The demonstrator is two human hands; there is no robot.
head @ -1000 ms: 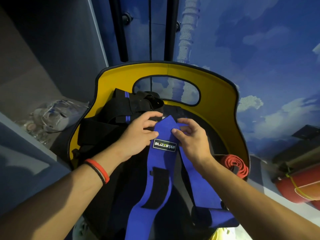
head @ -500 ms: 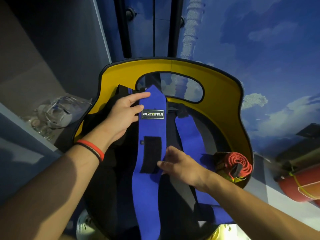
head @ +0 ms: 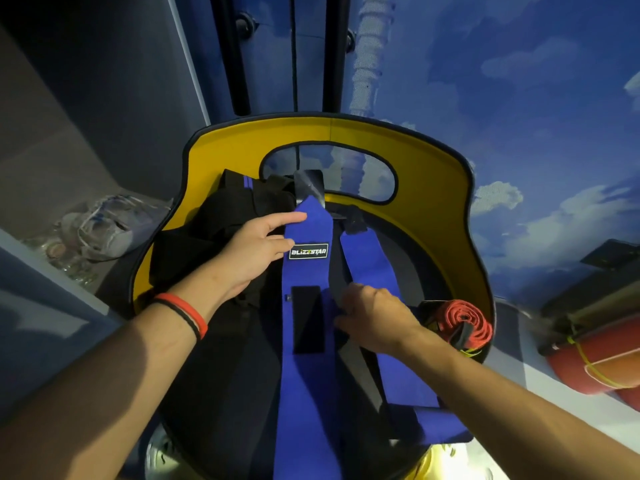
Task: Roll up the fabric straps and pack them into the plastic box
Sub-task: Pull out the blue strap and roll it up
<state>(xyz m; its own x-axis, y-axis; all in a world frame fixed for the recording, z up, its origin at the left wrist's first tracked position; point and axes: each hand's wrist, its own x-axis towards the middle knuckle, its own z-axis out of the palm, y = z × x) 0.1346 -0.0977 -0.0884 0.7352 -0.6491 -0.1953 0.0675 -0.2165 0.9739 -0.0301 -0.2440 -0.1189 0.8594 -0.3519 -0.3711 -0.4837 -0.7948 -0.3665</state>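
strap [head: 308,393] under left fingers [head: 278,220]

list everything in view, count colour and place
yellow container: one, yellow, dark rim, centre
blue strap: one, blue, BLIZZSTAR label, flat down the middle
blue length: one, blue, right of it
black fabric: one pile, black, container's left
rolled strap: one, red, container's right
plastic bag: one, clear, outside on the left
red cylinder: at least one, red, far right
wristbands: two, red and black, left wrist
left hand: one, flat on strap's left edge
right hand: one, at its right edge
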